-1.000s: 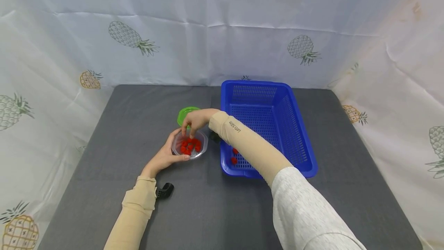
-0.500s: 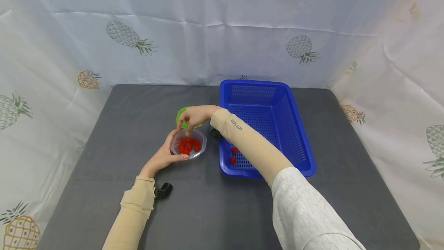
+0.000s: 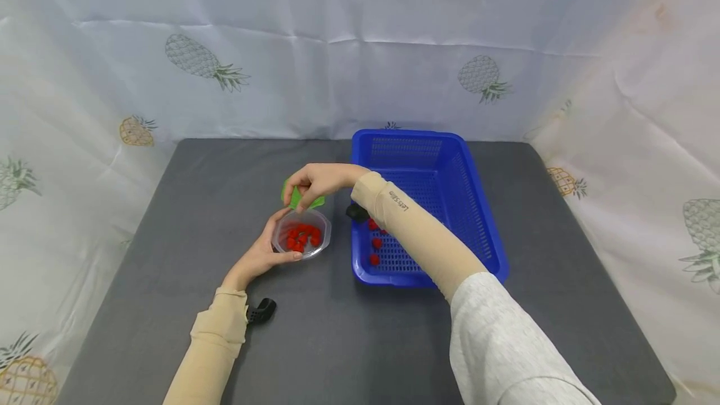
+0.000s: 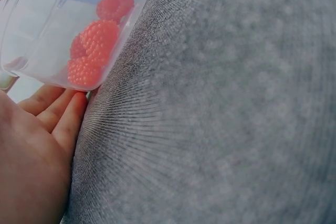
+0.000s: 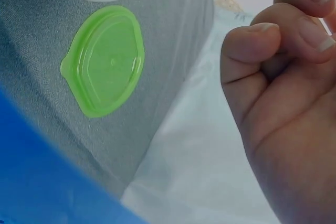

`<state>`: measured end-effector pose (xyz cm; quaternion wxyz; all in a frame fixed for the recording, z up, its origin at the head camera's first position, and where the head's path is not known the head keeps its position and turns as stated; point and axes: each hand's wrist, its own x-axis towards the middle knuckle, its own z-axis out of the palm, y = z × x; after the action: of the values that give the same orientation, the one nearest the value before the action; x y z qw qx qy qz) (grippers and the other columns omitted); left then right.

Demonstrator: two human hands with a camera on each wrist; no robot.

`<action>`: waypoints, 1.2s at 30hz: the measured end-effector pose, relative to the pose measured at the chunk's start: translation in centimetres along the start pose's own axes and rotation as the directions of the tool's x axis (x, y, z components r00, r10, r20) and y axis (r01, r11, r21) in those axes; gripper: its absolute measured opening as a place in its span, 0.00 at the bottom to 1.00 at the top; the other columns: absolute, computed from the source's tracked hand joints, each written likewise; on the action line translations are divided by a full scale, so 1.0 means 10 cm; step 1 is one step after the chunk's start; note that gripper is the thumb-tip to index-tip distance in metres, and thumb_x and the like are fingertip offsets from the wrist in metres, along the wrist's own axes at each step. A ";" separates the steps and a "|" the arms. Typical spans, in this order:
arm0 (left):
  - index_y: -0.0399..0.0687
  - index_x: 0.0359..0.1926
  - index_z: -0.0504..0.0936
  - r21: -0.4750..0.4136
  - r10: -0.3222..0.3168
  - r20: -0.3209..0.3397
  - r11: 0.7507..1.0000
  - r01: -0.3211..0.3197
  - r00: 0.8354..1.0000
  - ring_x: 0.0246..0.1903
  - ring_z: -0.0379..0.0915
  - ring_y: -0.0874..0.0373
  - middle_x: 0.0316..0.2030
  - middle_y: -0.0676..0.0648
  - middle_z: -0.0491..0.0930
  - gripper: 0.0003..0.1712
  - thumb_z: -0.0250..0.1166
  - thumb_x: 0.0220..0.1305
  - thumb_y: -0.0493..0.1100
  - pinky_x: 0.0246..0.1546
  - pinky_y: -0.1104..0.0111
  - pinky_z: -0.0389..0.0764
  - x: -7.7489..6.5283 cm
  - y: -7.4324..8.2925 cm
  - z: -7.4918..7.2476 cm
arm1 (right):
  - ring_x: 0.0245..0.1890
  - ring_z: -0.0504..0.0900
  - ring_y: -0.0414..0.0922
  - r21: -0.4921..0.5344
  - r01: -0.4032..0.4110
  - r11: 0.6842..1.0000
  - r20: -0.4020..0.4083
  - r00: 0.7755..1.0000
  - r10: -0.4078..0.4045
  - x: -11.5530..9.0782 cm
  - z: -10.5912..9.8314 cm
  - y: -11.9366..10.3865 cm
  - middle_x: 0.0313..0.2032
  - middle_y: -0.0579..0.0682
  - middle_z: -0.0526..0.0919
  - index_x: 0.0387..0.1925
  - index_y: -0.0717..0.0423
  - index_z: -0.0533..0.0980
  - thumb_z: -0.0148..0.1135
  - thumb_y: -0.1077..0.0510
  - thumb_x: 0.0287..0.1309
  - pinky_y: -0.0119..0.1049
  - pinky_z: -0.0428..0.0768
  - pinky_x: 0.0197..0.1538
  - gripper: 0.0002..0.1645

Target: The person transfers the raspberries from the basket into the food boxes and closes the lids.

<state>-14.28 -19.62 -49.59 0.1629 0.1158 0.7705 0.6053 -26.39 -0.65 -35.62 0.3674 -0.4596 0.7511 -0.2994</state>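
My left hand [image 3: 263,256] holds a clear plastic tub [image 3: 326,227] from its left side, thumb at the front and fingers at the back. Several red raspberries [image 3: 302,236] lie in the tub; the left wrist view shows some of these raspberries [image 4: 94,43] through the wall, with the fingers of the left hand [image 4: 39,140] beside its base. Above the tub's far rim is my right hand [image 3: 323,179], bent downward, thumb and index finger apart and nothing visible between them. In the right wrist view the other fingers [image 5: 254,45] are loosely curled.
A green lid [image 5: 110,61] lies on the grey-covered table [image 3: 337,342] behind the tub, partly hidden by the right hand in the head view. To the right stands a blue perforated basket [image 3: 413,134], with several raspberries [image 3: 376,243] near its left side. The right forearm crosses over it.
My right hand has risen out of the tub and drawn back up and slightly right. The left hand keeps its hold on the tub. More raspberries in the basket show beside the forearm.
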 end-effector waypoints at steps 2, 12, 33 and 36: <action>0.65 0.71 0.41 -0.011 0.001 -0.001 1.000 -0.001 1.000 0.66 0.54 0.44 0.69 0.44 0.50 0.54 0.68 0.54 0.41 0.65 0.43 0.56 -0.01 -0.01 0.00 | 0.19 0.63 0.38 0.010 0.019 1.000 -0.021 1.000 -0.019 -0.04 0.00 0.00 0.18 0.44 0.68 0.46 0.57 0.78 0.65 0.59 0.53 0.32 0.68 0.28 0.17; 0.62 0.71 0.43 -0.005 0.051 -0.011 0.999 -0.051 0.999 0.64 0.59 0.45 0.66 0.42 0.59 0.55 0.70 0.52 0.40 0.65 0.47 0.57 0.02 -0.04 0.02 | 0.19 0.61 0.39 0.089 0.053 0.995 -0.143 0.989 -0.040 -0.46 -0.08 0.11 0.18 0.44 0.66 0.45 0.51 0.78 0.66 0.57 0.53 0.31 0.67 0.31 0.16; 0.58 0.71 0.44 -0.012 0.090 0.003 0.996 -0.090 0.996 0.67 0.53 0.38 0.66 0.37 0.59 0.53 0.69 0.53 0.38 0.67 0.42 0.52 0.01 -0.03 0.01 | 0.20 0.60 0.41 0.287 -0.002 0.958 -0.327 0.940 0.099 -1.12 -0.04 0.57 0.19 0.44 0.65 0.47 0.58 0.77 0.65 0.59 0.53 0.33 0.70 0.36 0.18; 0.58 0.71 0.44 -0.005 0.087 0.001 0.996 -0.087 0.996 0.67 0.54 0.38 0.66 0.37 0.59 0.53 0.69 0.52 0.38 0.67 0.43 0.53 0.01 -0.03 0.01 | 0.20 0.60 0.41 0.305 -0.025 0.952 -0.342 0.930 0.134 -1.18 -0.04 0.67 0.19 0.43 0.65 0.47 0.62 0.76 0.65 0.59 0.53 0.33 0.70 0.36 0.19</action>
<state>-14.36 -19.57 -49.90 0.1371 0.1489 0.7631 0.6138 -26.26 12.84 -37.36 0.3005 -0.3060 0.7702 -0.4720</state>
